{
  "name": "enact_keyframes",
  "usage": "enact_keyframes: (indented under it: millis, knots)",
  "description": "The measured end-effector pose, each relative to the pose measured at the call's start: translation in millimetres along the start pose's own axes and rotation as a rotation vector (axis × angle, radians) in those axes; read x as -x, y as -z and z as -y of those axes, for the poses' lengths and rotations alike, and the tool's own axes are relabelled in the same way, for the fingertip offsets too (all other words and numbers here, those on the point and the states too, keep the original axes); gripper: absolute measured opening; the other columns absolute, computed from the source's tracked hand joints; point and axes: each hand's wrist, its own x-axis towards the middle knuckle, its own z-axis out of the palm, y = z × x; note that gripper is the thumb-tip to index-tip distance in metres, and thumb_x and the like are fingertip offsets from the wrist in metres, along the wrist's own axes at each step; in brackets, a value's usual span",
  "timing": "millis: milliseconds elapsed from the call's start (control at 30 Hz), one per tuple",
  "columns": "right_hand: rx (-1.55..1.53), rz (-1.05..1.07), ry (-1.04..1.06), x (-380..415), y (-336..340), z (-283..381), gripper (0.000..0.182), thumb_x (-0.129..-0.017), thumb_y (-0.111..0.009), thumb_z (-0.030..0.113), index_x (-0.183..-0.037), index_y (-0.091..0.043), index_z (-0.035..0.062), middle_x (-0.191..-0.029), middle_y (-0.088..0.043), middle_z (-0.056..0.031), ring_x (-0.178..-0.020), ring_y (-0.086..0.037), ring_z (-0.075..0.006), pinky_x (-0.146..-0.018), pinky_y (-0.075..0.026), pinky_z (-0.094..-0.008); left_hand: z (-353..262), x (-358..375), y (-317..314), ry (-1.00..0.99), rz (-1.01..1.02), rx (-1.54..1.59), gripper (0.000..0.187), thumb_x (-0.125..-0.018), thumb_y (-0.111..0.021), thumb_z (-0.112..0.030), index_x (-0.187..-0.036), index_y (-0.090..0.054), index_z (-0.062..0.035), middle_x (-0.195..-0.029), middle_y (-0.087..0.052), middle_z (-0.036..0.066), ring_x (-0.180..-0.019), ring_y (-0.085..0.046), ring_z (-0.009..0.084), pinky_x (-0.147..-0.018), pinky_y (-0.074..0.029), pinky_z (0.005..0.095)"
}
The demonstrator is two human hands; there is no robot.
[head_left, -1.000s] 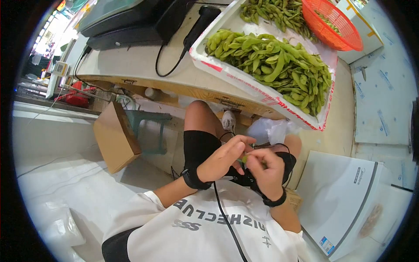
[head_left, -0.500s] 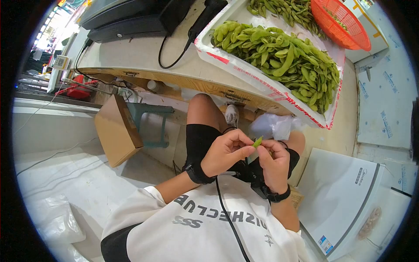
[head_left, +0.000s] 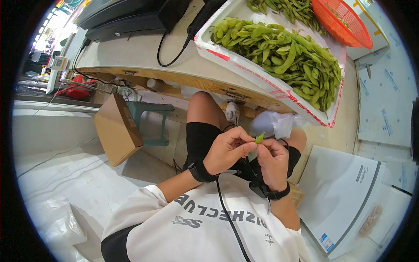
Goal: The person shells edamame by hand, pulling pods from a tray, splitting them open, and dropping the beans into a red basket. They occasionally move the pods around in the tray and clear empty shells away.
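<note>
Over my lap a small green pod (head_left: 260, 138) is pinched between my two hands. My left hand (head_left: 227, 150) has thumb and forefinger closed on the pod's left side. From the right, my right hand (head_left: 273, 162) has its thumb and fingers pressed together on the pod as well. The pod's lower end is hidden by the fingertips. Beyond my hands, a large pile of green pods (head_left: 283, 59) lies in a white foam box (head_left: 262, 81) on the counter. An orange-red basket (head_left: 349, 28) rests at the box's far right.
A wooden-edged counter (head_left: 118, 54) carries a black machine (head_left: 126, 22) with a cable. Below stand a cardboard box (head_left: 114, 131) and a green stool (head_left: 152, 142). A plastic bag (head_left: 279, 123) is by my right knee. A white fridge (head_left: 340, 192) stands at the right.
Both hands stay together on the pod, with only a very slight shift of the fingers. The view has moved slightly.
</note>
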Motion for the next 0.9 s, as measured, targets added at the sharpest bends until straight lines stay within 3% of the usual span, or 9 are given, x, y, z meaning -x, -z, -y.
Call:
enact_keyframes:
  millis: [200,300,400,600,700,800,900]
  knots:
    - [-0.112,-0.036,0.074,-0.9,-5.3,-14.5,0.002,-0.089,-0.060,0.005,-0.088,-0.059,0.0029,-0.076,-0.057,0.0041,-0.061,-0.041,-0.0003,-0.053,-0.031,-0.0169,7.6,-0.6,-0.6,0.007,0.025,0.102,0.009,-0.091,-0.065,-0.009,-0.093,-0.059,-0.0019,-0.082,-0.062,0.002,-0.070,-0.057,0.0063,-0.063,-0.049,0.0211]
    - [-0.257,-0.002,0.014,-1.5,-8.3,-11.2,0.003,-0.089,-0.058,0.004,-0.087,-0.057,0.0040,-0.076,-0.057,0.0029,-0.060,-0.042,-0.0007,-0.053,-0.032,-0.0171,10.0,-0.9,-0.8,0.076,0.031,0.251,0.008,-0.090,-0.064,-0.005,-0.094,-0.059,-0.0010,-0.084,-0.063,0.006,-0.070,-0.060,0.0099,-0.061,-0.050,0.0220]
    - [-0.252,0.023,-0.033,-4.0,-4.5,-7.3,0.004,-0.090,-0.058,0.006,-0.087,-0.058,0.0035,-0.073,-0.055,0.0038,-0.059,-0.041,-0.0007,-0.052,-0.031,-0.0172,8.6,-3.3,1.0,0.123,0.031,0.274,0.008,-0.091,-0.064,-0.007,-0.094,-0.060,-0.0014,-0.084,-0.065,0.005,-0.071,-0.060,0.0077,-0.062,-0.051,0.0211]
    - [0.130,-0.003,0.024,-6.5,7.4,-1.0,0.007,-0.089,-0.059,0.008,-0.085,-0.058,0.0021,-0.068,-0.050,0.0056,-0.057,-0.039,-0.0004,-0.050,-0.031,-0.0181,-4.5,-4.3,-0.9,0.070,0.003,-0.313,0.011,-0.087,-0.068,-0.007,-0.095,-0.064,-0.0004,-0.090,-0.067,0.006,-0.073,-0.063,0.0110,-0.064,-0.053,0.0237]
    - [0.231,0.008,0.098,-10.2,16.3,-12.3,0.007,-0.086,-0.060,0.006,-0.081,-0.056,0.0024,-0.068,-0.048,0.0058,-0.057,-0.039,-0.0008,-0.050,-0.031,-0.0188,-4.1,-2.4,-4.9,-0.342,0.014,-0.821,0.012,-0.087,-0.068,-0.006,-0.096,-0.064,0.0010,-0.089,-0.067,0.006,-0.075,-0.064,0.0109,-0.065,-0.053,0.0234]
    - [0.339,0.035,0.165,-11.1,20.3,-14.7,0.009,-0.084,-0.060,0.005,-0.078,-0.054,0.0027,-0.066,-0.046,0.0056,-0.058,-0.038,-0.0013,-0.051,-0.031,-0.0191,-7.2,0.6,-5.9,-0.350,0.048,-0.872,0.014,-0.087,-0.068,-0.006,-0.096,-0.063,0.0033,-0.088,-0.068,0.007,-0.076,-0.064,0.0113,-0.065,-0.053,0.0241]
    - [0.266,0.054,0.195,-10.8,19.7,-15.9,0.010,-0.086,-0.059,0.006,-0.079,-0.053,0.0034,-0.068,-0.049,0.0045,-0.059,-0.039,-0.0013,-0.052,-0.032,-0.0188,-7.4,0.7,-3.4,-0.023,0.079,-0.541,0.013,-0.089,-0.065,-0.007,-0.097,-0.062,0.0034,-0.088,-0.068,0.009,-0.077,-0.065,0.0123,-0.065,-0.054,0.0240]
